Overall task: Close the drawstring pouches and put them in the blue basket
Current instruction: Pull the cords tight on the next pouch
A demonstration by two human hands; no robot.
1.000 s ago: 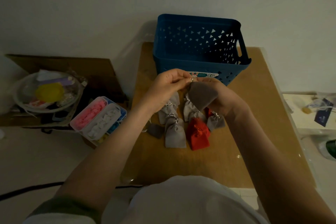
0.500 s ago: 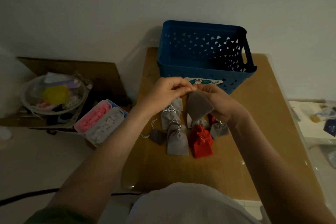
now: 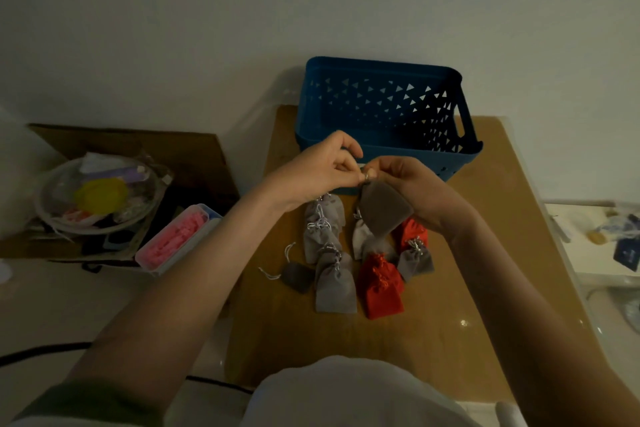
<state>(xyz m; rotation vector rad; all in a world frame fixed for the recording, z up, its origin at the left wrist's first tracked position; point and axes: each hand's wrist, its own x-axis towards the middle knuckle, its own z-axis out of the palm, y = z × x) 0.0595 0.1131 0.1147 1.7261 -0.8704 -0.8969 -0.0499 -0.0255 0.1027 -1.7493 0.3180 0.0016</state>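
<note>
I hold a grey drawstring pouch [image 3: 382,213] in the air just in front of the blue basket [image 3: 381,104]. My right hand [image 3: 412,187] grips the pouch at its top. My left hand [image 3: 322,168] pinches the pouch's string at the mouth, right beside the right thumb. Below my hands several grey pouches [image 3: 334,284] and two red pouches [image 3: 379,284] lie in a cluster on the brown table [image 3: 485,253]. A small dark grey pouch [image 3: 296,276] with a loose white string lies at the cluster's left.
The basket stands at the table's far edge against the wall. Left of the table, a clear box of pink pieces [image 3: 176,239] and a round clear container [image 3: 100,194] with a yellow thing rest on cardboard. A black cable [image 3: 41,352] runs across the floor.
Both hands keep holding the grey pouch at its mouth in front of the basket. The head camera has tilted, so the scene sits lower in view.
</note>
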